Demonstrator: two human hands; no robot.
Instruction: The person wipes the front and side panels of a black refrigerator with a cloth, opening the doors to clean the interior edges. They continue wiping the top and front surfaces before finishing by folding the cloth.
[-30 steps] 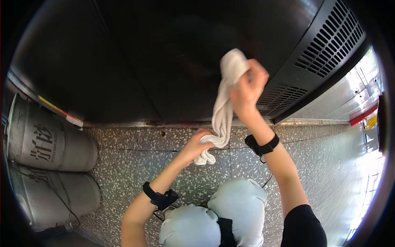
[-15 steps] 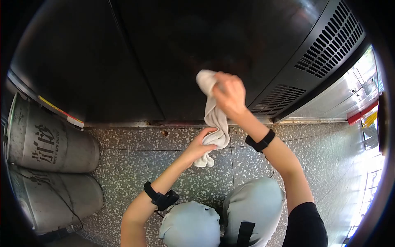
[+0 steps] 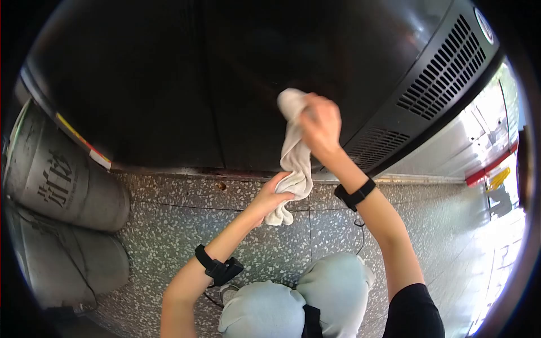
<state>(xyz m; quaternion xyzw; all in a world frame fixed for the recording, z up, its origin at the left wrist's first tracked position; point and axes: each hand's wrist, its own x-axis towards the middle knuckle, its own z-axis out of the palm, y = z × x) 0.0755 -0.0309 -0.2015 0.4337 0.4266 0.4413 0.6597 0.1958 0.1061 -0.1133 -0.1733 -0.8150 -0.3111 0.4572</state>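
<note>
A white cloth (image 3: 295,158) hangs between my two hands in front of a dark glossy cabinet door (image 3: 186,79). My right hand (image 3: 320,125) grips the cloth's upper end and presses it against the door. My left hand (image 3: 271,196) holds the lower, bunched end just above the floor. Both wrists carry black bands.
A speckled terrazzo floor (image 3: 169,225) lies below. Two metal kegs (image 3: 53,186) stand at the left, close to the cabinet. Vent grilles (image 3: 437,73) cover the cabinet's right panel. My knees in light trousers (image 3: 298,298) are at the bottom. Bright daylight comes from the right.
My right hand came down from its higher spot a second ago, dragging the cloth's top along the door, then rose slightly. My left hand stayed on the lower end.
</note>
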